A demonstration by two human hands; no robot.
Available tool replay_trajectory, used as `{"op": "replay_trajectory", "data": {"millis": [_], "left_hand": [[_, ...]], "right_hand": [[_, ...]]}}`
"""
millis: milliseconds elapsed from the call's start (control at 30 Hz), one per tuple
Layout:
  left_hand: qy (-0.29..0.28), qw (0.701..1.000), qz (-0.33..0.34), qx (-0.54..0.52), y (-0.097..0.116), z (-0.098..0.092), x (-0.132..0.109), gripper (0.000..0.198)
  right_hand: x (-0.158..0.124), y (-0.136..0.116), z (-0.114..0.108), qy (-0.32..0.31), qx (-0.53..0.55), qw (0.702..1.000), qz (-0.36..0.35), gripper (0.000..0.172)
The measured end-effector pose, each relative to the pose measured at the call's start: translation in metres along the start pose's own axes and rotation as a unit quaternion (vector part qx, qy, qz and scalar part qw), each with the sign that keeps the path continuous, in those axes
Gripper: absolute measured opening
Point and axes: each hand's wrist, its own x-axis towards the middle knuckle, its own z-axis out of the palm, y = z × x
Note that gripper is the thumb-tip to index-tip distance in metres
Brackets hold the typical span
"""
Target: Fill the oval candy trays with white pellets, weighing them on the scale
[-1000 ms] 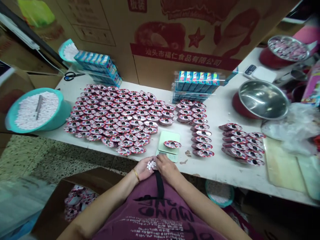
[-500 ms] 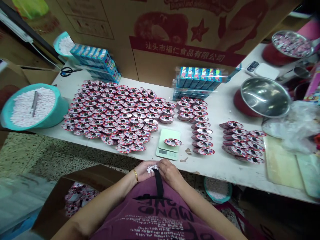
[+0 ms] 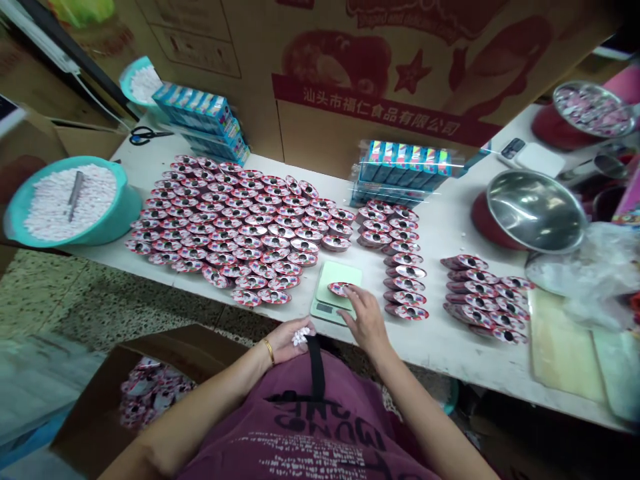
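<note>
My left hand (image 3: 290, 337) rests palm up at the table's near edge, cupped around a small pile of white candies (image 3: 301, 335). My right hand (image 3: 363, 313) reaches over the pale green scale (image 3: 336, 285), fingertips pinched at the small red container (image 3: 339, 289) standing on the scale pan. Whether the fingers hold a candy is too small to tell. Several rows of the same red containers (image 3: 240, 227) cover the table left of the scale, and more lie in rows to the right (image 3: 403, 267).
A teal bowl of white candies (image 3: 65, 203) with a scoop sits at the left end. Blue packs (image 3: 405, 170) stand behind the scale, steel bowls (image 3: 535, 210) at right. A cardboard box (image 3: 150, 387) with containers sits below left. Scissors (image 3: 145, 135) lie at the back.
My right hand left the left palm and moved forward to the container on the scale. The left hand stayed cupped with the candies.
</note>
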Motion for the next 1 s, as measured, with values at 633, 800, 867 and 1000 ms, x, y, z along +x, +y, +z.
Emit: {"op": "replay_trajectory", "data": {"millis": [633, 800, 867, 1000], "left_hand": [[0.129, 0.931, 0.166, 0.299, 0.026, 0.044, 0.011, 0.035], [0.175, 0.914, 0.196, 0.309, 0.028, 0.052, 0.012, 0.038], [0.159, 0.912, 0.175, 0.334, 0.028, 0.054, 0.012, 0.036], [0.142, 0.898, 0.142, 0.391, 0.028, 0.059, 0.013, 0.036]], "right_hand": [[0.017, -0.011, 0.033, 0.013, 0.482, 0.832, 0.274, 0.049], [0.013, -0.008, 0.029, 0.056, 0.497, 0.811, 0.302, 0.050], [0.012, -0.009, 0.028, 0.058, 0.499, 0.810, 0.301, 0.051], [0.014, -0.011, 0.026, 0.066, 0.506, 0.810, 0.290, 0.048]]}}
